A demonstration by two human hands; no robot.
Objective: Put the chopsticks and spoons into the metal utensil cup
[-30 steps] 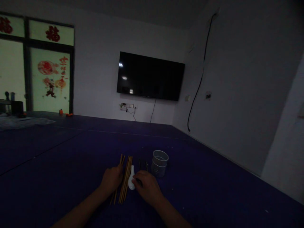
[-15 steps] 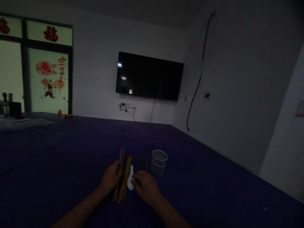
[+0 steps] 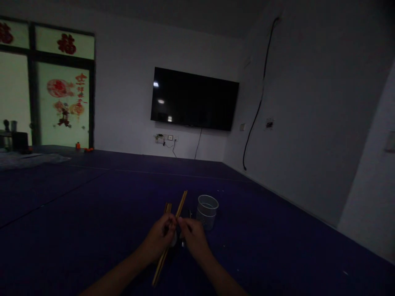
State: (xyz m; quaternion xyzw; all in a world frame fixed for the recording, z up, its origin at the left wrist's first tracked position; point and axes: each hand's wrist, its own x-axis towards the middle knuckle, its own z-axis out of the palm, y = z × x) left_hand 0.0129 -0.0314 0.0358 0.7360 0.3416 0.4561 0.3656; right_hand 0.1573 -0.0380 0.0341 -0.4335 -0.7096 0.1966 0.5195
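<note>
My left hand (image 3: pixel 163 234) is closed around a pair of wooden chopsticks (image 3: pixel 181 204), which slant from lower left to upper right. Closed fingertips of my right hand (image 3: pixel 194 237) meet the same chopsticks beside the left fingers. Behind the left hand lies a bundle of more chopsticks (image 3: pixel 168 207), mostly covered. A white spoon (image 3: pixel 174 240) shows only in part between the hands. Dark, thin utensils (image 3: pixel 190 214) lie by the right hand, largely hidden. Just beyond the right hand stands an upright grey perforated holder (image 3: pixel 207 211).
A dark purple surface (image 3: pixel 123 205) spreads under everything, with small white bits scattered on it. At the far left are a clear plastic sheet (image 3: pixel 37 159) and small orange items (image 3: pixel 89 149). A television (image 3: pixel 194 100) hangs on the far wall.
My left hand has moved right with the chopsticks, over the bundle and the spoon. My right hand has come off the spoon and met the chopsticks. The holder has stayed put.
</note>
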